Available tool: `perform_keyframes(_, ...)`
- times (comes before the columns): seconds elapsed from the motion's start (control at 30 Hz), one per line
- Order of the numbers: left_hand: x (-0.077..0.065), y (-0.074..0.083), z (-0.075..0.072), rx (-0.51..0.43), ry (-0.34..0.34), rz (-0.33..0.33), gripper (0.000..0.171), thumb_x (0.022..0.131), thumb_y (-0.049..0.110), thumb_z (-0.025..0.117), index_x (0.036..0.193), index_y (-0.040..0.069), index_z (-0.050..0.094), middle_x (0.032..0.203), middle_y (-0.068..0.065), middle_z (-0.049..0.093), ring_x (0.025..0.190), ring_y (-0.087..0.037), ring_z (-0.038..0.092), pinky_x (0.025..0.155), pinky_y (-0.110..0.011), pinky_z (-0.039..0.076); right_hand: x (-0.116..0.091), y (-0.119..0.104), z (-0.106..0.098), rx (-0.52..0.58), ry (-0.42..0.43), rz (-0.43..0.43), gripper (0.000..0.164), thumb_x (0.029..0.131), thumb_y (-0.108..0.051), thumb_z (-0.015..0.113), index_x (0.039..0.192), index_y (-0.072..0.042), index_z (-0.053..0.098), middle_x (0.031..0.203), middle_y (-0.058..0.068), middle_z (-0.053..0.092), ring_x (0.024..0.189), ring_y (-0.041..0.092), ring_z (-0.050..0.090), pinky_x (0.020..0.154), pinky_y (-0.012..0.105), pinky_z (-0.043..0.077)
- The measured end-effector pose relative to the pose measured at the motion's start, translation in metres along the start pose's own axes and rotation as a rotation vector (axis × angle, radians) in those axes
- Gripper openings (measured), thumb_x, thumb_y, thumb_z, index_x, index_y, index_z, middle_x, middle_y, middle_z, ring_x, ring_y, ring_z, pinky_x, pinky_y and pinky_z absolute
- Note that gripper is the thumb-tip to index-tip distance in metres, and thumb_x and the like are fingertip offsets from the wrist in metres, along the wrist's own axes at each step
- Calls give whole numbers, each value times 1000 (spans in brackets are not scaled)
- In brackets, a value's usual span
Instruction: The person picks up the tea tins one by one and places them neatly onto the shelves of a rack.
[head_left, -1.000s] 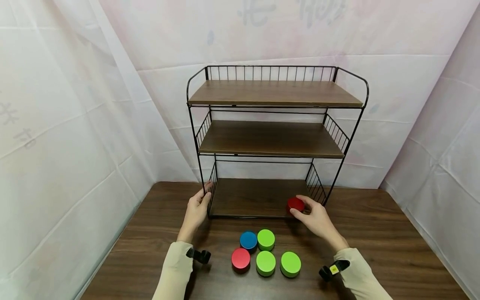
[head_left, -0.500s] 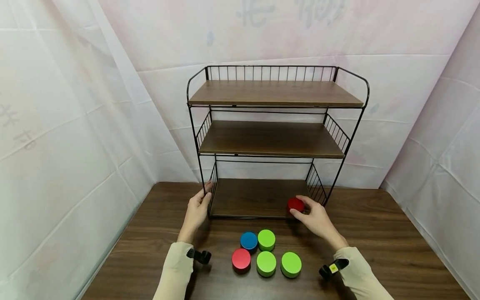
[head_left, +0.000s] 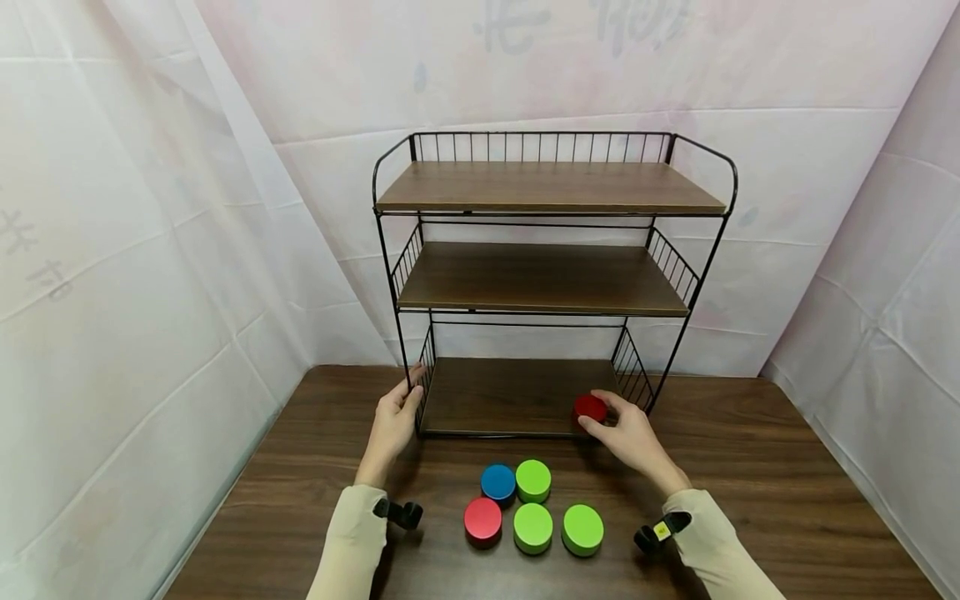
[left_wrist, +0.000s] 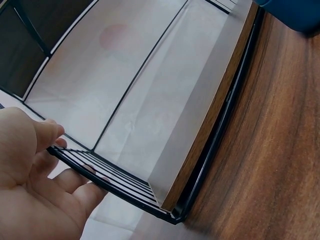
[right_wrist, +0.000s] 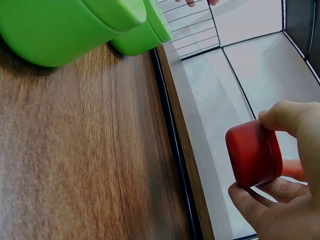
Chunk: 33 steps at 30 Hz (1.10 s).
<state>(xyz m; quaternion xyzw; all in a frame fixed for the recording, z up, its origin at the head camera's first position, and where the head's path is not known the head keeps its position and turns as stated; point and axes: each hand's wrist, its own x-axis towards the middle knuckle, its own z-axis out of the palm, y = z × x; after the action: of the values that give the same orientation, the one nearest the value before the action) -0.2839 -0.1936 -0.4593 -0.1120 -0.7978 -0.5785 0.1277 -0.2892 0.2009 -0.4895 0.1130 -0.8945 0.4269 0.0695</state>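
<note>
A three-tier storage rack with black wire sides and brown boards stands on the table. My left hand grips its lower left side rail, thumb on one side and fingers on the other, as the left wrist view shows. At the front right of the bottom board, my right hand pinches a small round red container with a lid between thumb and fingers. Whether the container rests on the board or hangs just above it, I cannot tell.
Before the rack, on the wooden table, stand a blue round container, another red container and three green ones, among them a front right green container. White cloth hangs behind and at both sides.
My right hand and wrist have shifted very slightly left with the red container still pinched. My left hand stays on the rack's side rail.
</note>
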Motion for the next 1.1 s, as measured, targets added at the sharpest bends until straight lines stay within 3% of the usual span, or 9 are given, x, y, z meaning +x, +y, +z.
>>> perform_keyframes(0.6, -1, -1, -1, -11, 8, 8, 42, 109, 7, 48, 150, 2, 51, 162, -21, 39, 150, -37, 38, 119, -56, 35, 12, 10, 1, -43, -6, 30, 59, 97, -30, 73, 144, 1, 55, 128, 21, 68, 112, 33, 67, 91, 47, 56)
perform_keyframes(0.83, -1, -2, 0, 6, 4, 4, 43, 110, 7, 47, 152, 3, 49, 162, -17, 40, 150, -34, 39, 118, -52, 38, 13, 14, 3, -47, -17, 48, 61, 98, -31, 72, 146, 2, 53, 130, 21, 67, 114, 33, 66, 92, 48, 55)
perform_keyframes(1.1, 9, -36, 4, -2, 27, 26, 43, 110, 12, 47, 153, 10, 50, 163, -5, 42, 151, -30, 39, 117, -53, 38, 14, 16, 5, -61, -20, 58, 62, 98, -31, 72, 146, 3, 52, 132, 23, 66, 113, 33, 66, 93, 48, 55)
